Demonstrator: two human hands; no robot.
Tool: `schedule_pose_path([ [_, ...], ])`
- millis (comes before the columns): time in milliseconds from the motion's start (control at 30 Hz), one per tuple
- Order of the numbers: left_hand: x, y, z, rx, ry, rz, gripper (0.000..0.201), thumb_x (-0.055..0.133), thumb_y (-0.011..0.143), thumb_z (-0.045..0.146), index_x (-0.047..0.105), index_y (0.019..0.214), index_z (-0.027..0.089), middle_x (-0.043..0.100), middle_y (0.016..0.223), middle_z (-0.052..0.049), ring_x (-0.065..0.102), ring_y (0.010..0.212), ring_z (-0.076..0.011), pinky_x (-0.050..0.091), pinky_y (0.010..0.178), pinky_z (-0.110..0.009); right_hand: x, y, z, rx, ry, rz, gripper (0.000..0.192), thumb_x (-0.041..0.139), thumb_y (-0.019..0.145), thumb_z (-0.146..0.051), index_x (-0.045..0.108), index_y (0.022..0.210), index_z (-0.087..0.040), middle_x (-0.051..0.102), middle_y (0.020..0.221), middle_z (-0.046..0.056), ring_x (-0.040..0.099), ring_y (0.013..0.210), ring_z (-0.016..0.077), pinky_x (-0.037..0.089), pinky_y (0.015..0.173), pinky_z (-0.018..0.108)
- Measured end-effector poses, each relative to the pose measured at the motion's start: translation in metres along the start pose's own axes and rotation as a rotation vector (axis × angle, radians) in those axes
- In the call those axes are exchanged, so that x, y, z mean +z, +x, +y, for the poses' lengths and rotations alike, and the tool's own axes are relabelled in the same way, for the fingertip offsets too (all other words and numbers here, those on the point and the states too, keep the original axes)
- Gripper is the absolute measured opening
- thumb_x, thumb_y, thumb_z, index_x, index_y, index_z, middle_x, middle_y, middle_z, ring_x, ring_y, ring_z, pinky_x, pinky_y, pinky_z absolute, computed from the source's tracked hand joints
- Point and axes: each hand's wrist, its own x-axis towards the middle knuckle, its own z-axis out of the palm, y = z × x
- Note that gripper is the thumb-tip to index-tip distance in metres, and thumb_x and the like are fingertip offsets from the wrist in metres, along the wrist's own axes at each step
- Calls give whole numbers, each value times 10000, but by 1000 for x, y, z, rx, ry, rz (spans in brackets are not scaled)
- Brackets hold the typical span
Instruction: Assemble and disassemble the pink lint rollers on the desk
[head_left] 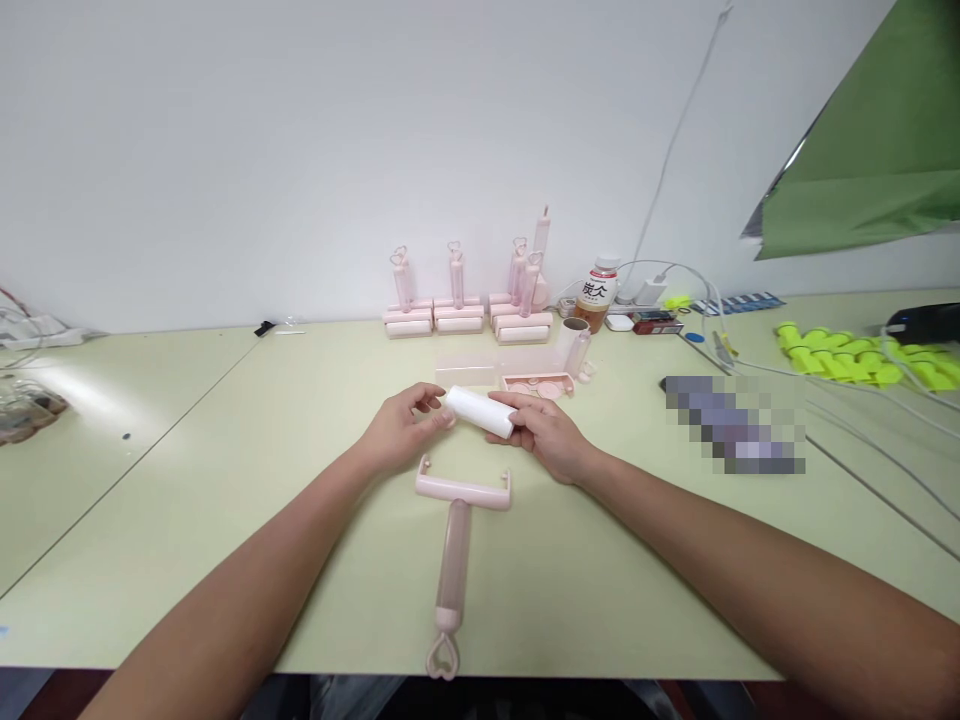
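Both hands are pinched on the white lint roll (480,411), left hand (401,432) on its left end, right hand (546,436) on the right. Roll's long axis runs left-right, tilting down to the right, just above the table. The empty pink roller handle (457,540) lies right below, fork facing the roll, shaft pointing back at the body.

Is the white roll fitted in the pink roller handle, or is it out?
Out. Both hands, left and right, hold the white roll above the table; the pink handle lies empty below.
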Motion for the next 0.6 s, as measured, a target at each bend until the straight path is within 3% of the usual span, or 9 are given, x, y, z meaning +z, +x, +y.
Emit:
schedule_pose_path([
  [100,2,2,1,-47,-131,25,394,614,791,513,681,986,177,714,839,-37,621,774,-188,475,707,-292,0,-2,2,20,28,-58,312,607,748,-107,741,1022,-172,658,1163,76,642,1004,231,552,962,463],
  [200,3,2,2,-99,-239,-1,340,637,776,500,693,843,171,729,822,-39,619,766,-183,464,709,-281,-1,-3,3,23,56,-128,319,597,750,-112,750,1024,-173,675,1139,80,636,1019,231,531,978,468],
  [400,2,0,5,-139,-272,0,345,650,750,506,695,789,166,708,785,-28,565,670,-148,425,634,-259,-3,-2,4,12,16,-134,329,625,718,-128,758,1012,-194,693,1116,68,628,1038,223,500,998,452],
  [600,4,0,7,-156,-309,6,299,643,746,469,673,765,172,667,684,-6,533,604,-129,411,581,-247,-1,-5,5,-36,-40,-163,300,669,681,-152,756,962,-211,571,1356,50,593,1093,238,539,937,448],
])
